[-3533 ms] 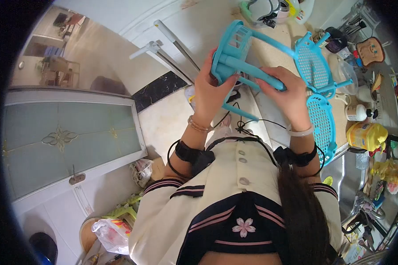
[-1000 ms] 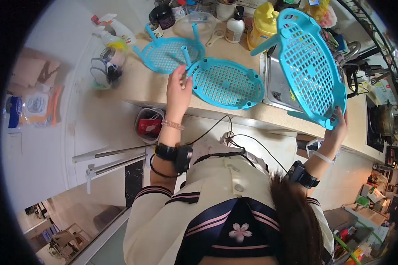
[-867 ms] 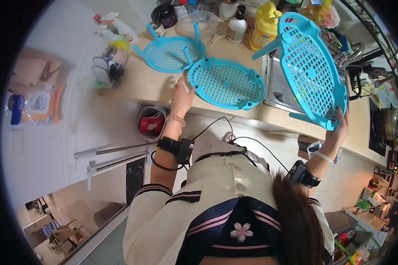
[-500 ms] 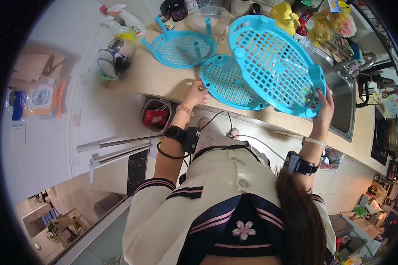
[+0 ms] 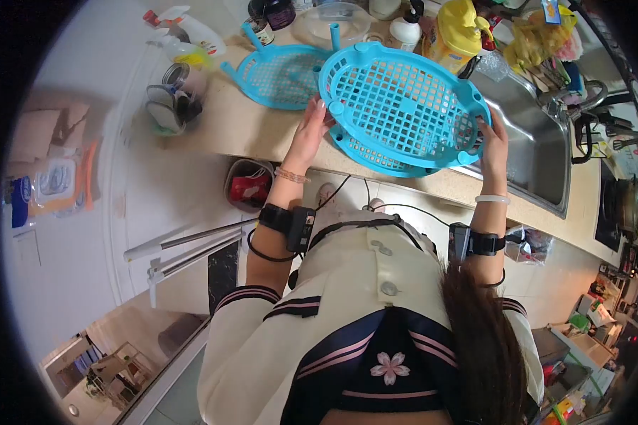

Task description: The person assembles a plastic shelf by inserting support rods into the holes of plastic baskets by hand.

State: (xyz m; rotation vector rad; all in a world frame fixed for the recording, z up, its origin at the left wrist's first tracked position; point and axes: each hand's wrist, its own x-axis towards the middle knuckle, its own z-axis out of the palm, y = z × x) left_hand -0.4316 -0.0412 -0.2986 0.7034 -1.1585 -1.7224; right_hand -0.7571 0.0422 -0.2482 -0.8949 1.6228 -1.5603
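A blue oval mesh shelf (image 5: pixel 407 106) is held over the counter, its right end gripped by my right hand (image 5: pixel 494 145). At its left end is my left hand (image 5: pixel 310 134), fingers bent up against the rim. Under the held shelf lies a second blue shelf (image 5: pixel 376 157), mostly covered. To the left, a third blue shelf (image 5: pixel 280 78) rests on the counter with blue legs standing up from it. The legs under the held shelf are hidden.
The beige counter (image 5: pixel 216 127) carries spray bottles (image 5: pixel 195 32), a yellow jug (image 5: pixel 455 35) and a white pump bottle (image 5: pixel 405 32). The steel sink (image 5: pixel 539 149) is at the right. A bin (image 5: pixel 249 185) stands below, near two metal poles (image 5: pixel 205 237).
The held shelf has moved left from above the sink and now lies flatter over the second shelf. My left hand has risen from the counter's edge to the held shelf's left end.
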